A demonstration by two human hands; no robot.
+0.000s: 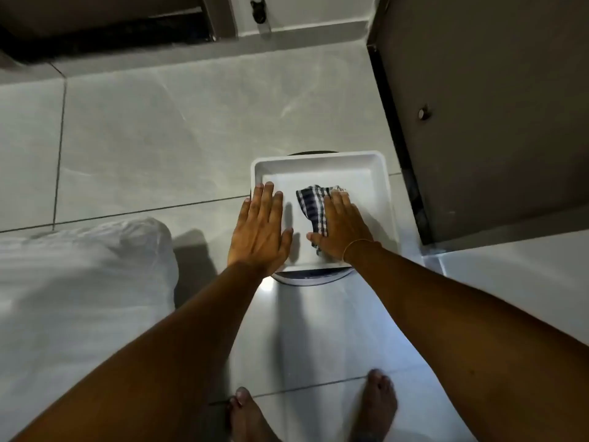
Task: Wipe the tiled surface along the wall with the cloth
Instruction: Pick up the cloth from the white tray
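Observation:
A blue-and-white checked cloth (314, 204) lies inside a white square tray (366, 173), pressed flat under my right hand (342, 229). My left hand (261, 228) rests flat with fingers spread on the tray's left rim. The tray sits on top of a round white object (306, 277) standing on the grey tiled floor (165, 138). The tiled strip along the wall (287, 36) runs across the top of the view, apart from both hands.
A white bedsheet or mattress (73, 298) fills the lower left. A dark door or cabinet panel (494, 106) with a small knob stands at the right. A dark low opening (105, 36) is at top left. My bare feet (377, 403) stand at the bottom.

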